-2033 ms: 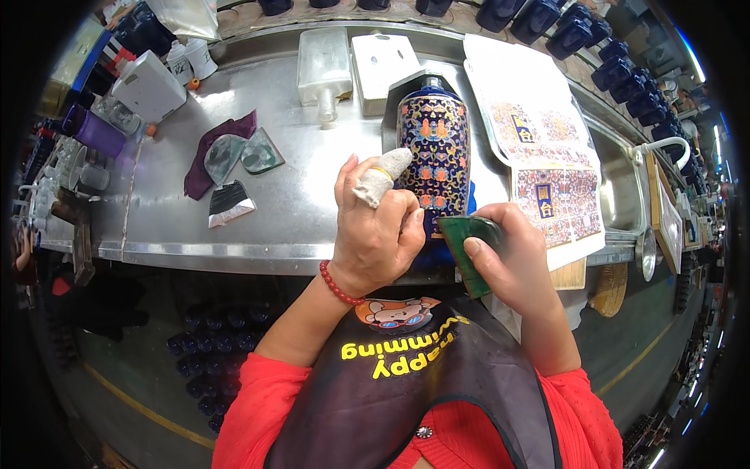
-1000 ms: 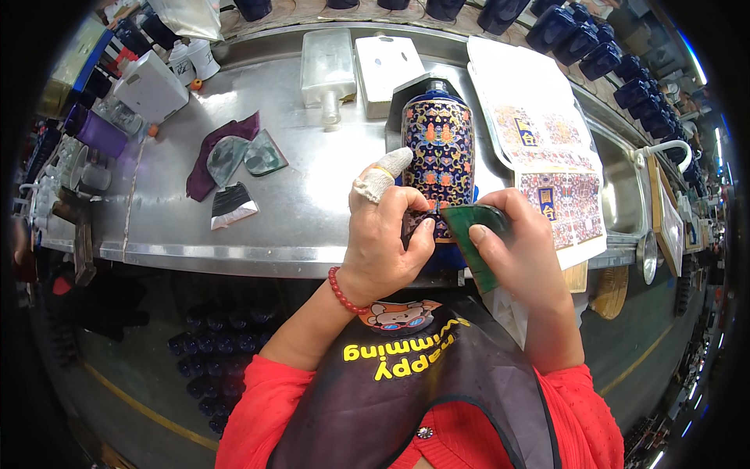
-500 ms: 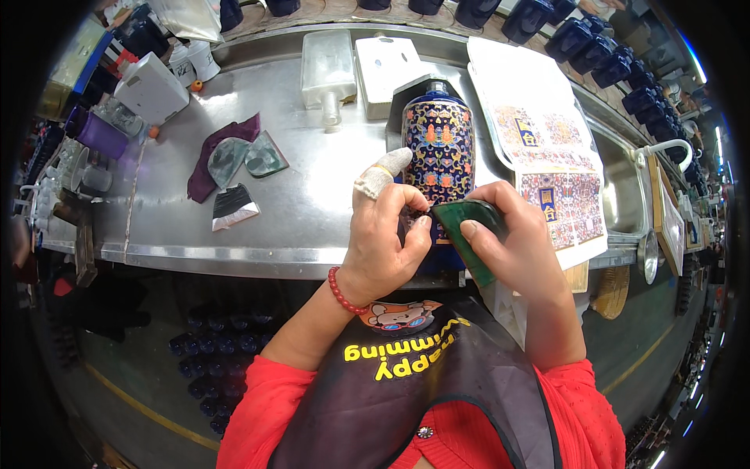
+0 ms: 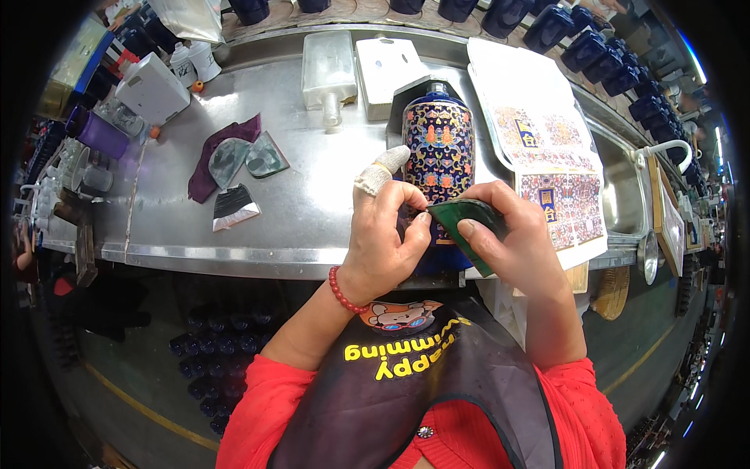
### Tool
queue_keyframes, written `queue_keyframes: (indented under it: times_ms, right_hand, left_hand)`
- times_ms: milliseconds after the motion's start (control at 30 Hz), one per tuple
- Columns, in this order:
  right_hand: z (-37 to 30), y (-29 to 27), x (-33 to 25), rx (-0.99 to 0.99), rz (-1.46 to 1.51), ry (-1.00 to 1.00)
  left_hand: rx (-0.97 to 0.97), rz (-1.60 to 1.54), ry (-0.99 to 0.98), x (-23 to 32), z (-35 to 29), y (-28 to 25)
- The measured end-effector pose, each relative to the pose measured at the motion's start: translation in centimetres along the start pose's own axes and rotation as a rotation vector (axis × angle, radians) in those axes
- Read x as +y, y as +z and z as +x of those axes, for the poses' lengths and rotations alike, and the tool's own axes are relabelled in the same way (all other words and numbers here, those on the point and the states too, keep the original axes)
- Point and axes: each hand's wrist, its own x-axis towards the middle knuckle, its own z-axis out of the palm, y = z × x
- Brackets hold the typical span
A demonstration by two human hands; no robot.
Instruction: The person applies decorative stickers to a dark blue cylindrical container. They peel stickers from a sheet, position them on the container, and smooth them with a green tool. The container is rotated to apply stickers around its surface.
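A dark blue bottle [image 4: 439,144] with a colourful floral decal lies in a dark holder, its neck pointing away from me. My right hand [image 4: 508,234] grips a green scraper [image 4: 461,223] between thumb and fingers, its pointed corner over the decal's lower part. At the bottle's lower left, my left hand [image 4: 387,234] has thumb and index pinched together beside that corner. Whatever sits in the pinch is too small to make out. One raised left finger wears a pale cloth finger cover [image 4: 381,172]. The bottle's near end is partly hidden by my hands.
Printed decal sheets [image 4: 558,180] lie right of the bottle, beside a sink [image 4: 625,187]. A clear glass bottle [image 4: 328,70] and a white block [image 4: 387,66] stand behind. Purple cloth [image 4: 205,168] and scraper pieces [image 4: 267,155] lie left. Several blue bottles [image 4: 547,31] line the back.
The green scraper has tilted slightly in my right hand, showing less of its broad face. My left hand stays almost in place. The blue bottles along the back have shifted rightward.
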Motion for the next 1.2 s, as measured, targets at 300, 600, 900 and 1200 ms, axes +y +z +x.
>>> queue_keyframes:
  times_ms: [300, 600, 900, 1200]
  right_hand:
    - [0.2, -0.2, -0.1, 0.0, -0.022, -0.039]
    - [0.3, -0.2, -0.4, -0.011, -0.026, -0.06]
    - [0.2, -0.3, 0.0, 0.028, -0.053, -0.04]
    - [0.4, -0.1, -0.2, 0.069, -0.148, -0.043]
  left_hand:
    - [-0.001, 0.013, 0.004, 0.0, 0.0, -0.1]
    - [0.003, 0.017, 0.026, 0.1, 0.0, 0.0]
    - [0.057, 0.12, 0.143, -0.2, -0.2, -0.4]
    - [0.033, 0.443, 0.431, -0.5, 0.2, -2.9]
